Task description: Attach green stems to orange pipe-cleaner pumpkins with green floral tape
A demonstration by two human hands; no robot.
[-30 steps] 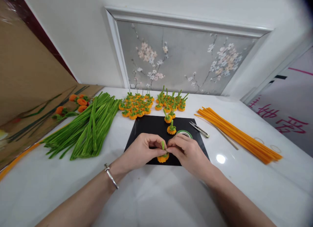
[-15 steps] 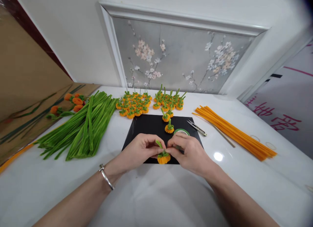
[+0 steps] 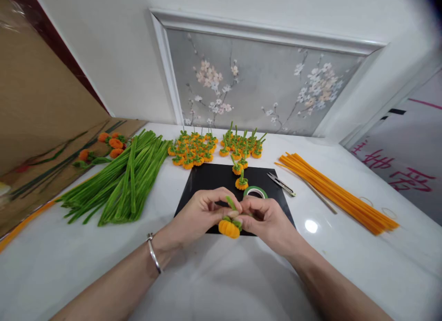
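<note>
Over the black mat (image 3: 200, 178) I hold a small orange pumpkin (image 3: 229, 229) of fuzzy pipe cleaner, with green loops and a green stem on top. My left hand (image 3: 203, 213) pinches it by the stem, which sticks up past the thumb and forefinger. Against the green loops from the other side, my right hand (image 3: 267, 219) is closed, thumb and forefinger together; its fingertips partly hide what lies between them. The pumpkin is tilted, its orange body toward me. Just behind my right hand lies a roll of green tape (image 3: 263, 191), partly covered by the fingers.
Finished pumpkins (image 3: 193, 148) stand in groups at the back, a few (image 3: 241, 183) reaching onto the mat. Green pipe cleaners (image 3: 134, 183) lie left, orange ones (image 3: 341, 194) right. Thread snips (image 3: 281, 184) rest at the mat's right edge. Orange flowers (image 3: 115, 143) lie far left on brown board.
The pumpkin has tipped, showing more of its orange side, and my fingers have closed in around its stem. The whole view has shifted slightly.
</note>
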